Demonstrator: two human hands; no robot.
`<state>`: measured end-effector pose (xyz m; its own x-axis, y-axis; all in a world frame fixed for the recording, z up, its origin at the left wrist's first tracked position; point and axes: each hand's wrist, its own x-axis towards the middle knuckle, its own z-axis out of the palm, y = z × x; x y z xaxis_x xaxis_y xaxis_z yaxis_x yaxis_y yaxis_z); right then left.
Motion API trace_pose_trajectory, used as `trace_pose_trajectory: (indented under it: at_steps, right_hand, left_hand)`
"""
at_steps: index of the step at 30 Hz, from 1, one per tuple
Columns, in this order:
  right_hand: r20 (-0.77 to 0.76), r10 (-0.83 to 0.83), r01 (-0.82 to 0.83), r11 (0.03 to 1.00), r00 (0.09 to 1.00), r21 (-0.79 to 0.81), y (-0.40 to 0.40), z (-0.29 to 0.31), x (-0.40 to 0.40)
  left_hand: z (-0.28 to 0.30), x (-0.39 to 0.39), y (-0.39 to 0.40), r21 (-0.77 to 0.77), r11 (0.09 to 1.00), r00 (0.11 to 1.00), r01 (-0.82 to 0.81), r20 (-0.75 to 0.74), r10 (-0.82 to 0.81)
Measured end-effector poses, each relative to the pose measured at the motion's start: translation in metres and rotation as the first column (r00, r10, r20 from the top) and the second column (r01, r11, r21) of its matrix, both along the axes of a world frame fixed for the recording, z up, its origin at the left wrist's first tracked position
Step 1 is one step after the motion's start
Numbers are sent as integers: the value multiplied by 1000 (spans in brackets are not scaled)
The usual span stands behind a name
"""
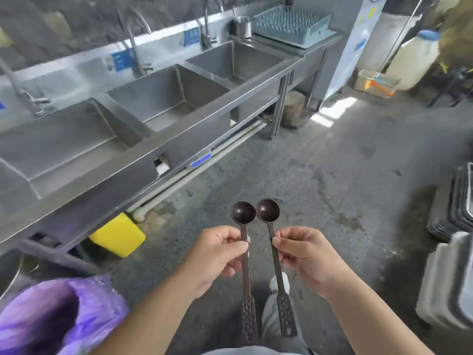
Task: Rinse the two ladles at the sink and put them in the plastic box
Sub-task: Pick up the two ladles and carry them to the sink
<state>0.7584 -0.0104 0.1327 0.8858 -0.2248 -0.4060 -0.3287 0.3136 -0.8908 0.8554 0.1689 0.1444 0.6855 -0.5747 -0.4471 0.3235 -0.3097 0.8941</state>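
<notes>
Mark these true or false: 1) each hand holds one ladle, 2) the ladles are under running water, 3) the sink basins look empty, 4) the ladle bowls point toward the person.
1) True: the left hand holds the left ladle, the right hand the right ladle.
2) False: they are held over the floor, apart from the sink.
3) True.
4) False: the bowls point away, handles toward the person.

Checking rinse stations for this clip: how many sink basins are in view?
3 stainless steel sink basins in one row: near left basin, middle basin, far basin beside the blue-grey dish rack. More may lie beyond the left edge.
</notes>
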Motion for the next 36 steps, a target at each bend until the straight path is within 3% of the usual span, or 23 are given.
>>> trace_pose_trajectory:
  at_steps: [9,17,27,36]
  right_hand:
    - [24,275,-275,962,961,-4,-73,2,225]
    - [64,510,-510,860,857,-26,-108,23,401]
    - [-25,525,-525,849,851,-58,-106,-5,609]
    - [-179,476,-485,875,861,-7,-111,-35,788]
  left_hand:
    - [6,160,-48,-40,952,952,-305,28,306]
    - [22,286,-82,-46,854,854,-518,32,519]
    - [-9,489,-83,-102,808,812,-581,-14,583]
    - [-44,680,-92,16,768,763,-640,-107,638]
